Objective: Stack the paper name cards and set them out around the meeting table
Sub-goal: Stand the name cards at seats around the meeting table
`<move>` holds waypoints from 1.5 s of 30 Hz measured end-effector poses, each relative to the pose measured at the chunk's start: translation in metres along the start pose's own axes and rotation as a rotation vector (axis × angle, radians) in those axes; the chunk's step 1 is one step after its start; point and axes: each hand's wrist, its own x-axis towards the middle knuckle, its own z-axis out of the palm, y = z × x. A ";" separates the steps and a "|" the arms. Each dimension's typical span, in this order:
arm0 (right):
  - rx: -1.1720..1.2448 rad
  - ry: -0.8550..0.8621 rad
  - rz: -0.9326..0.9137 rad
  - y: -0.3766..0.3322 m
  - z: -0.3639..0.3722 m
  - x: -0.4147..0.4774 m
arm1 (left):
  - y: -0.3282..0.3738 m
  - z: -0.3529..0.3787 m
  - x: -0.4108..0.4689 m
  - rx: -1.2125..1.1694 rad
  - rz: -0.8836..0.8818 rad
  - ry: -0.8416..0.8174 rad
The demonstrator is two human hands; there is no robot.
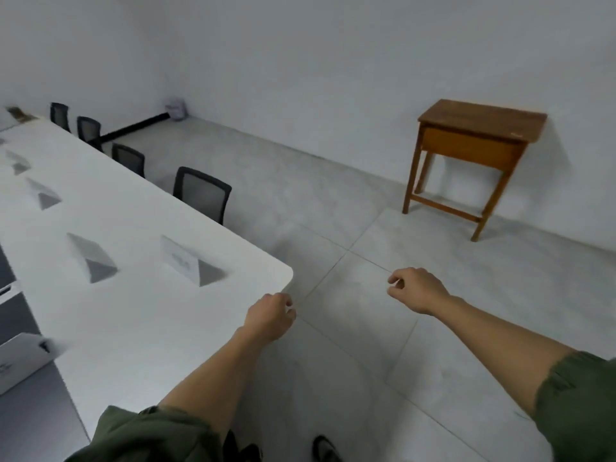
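A long white meeting table [140, 315] runs from the lower left to the far left. Several folded paper name cards stand on it as small tents: one near the table's corner [186, 263], one to its left [91, 256], and others further back [41, 193]. My left hand [270, 316] hovers at the table's near corner, fingers curled, nothing in it. My right hand [418, 290] hangs over the floor to the right of the table, fingers loosely curled and holding nothing.
Several black mesh chairs [201, 193] line the table's far side. A brown wooden desk [473, 155] stands against the right wall. A bin [176, 108] sits in the far corner. A white box [20, 360] lies at the left edge. Grey tiled floor [366, 328] lies ahead.
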 end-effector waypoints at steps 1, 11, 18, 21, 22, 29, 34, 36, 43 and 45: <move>0.001 -0.015 -0.010 -0.009 0.002 0.015 | -0.009 -0.003 0.010 -0.011 -0.030 0.004; -0.107 -0.129 -0.218 -0.135 0.006 0.180 | -0.105 -0.043 0.102 -0.238 -0.327 0.034; -0.205 -0.316 -0.406 -0.207 0.046 0.290 | -0.163 -0.048 0.145 -0.430 -0.631 0.098; -0.248 -0.391 -0.493 -0.238 0.061 0.335 | -0.180 -0.054 0.165 -0.573 -0.779 0.192; -0.273 -0.413 -0.535 -0.251 0.067 0.357 | -0.184 -0.057 0.176 -0.626 -0.834 0.231; -0.418 -0.534 -0.750 -0.325 0.104 0.428 | -0.194 -0.055 0.211 -0.817 -1.041 0.354; -0.487 -0.582 -0.869 -0.376 0.143 0.448 | -0.210 -0.057 0.235 -0.947 -1.114 0.408; -0.523 -0.571 -0.911 -0.395 0.159 0.454 | -0.220 -0.057 0.247 -0.976 -1.115 0.406; -0.625 -0.498 -1.033 -0.446 0.228 0.474 | -0.259 -0.046 0.276 -0.992 -1.023 0.349; -0.625 -0.491 -1.010 -0.448 0.248 0.481 | -0.269 -0.045 0.278 -0.973 -0.994 0.324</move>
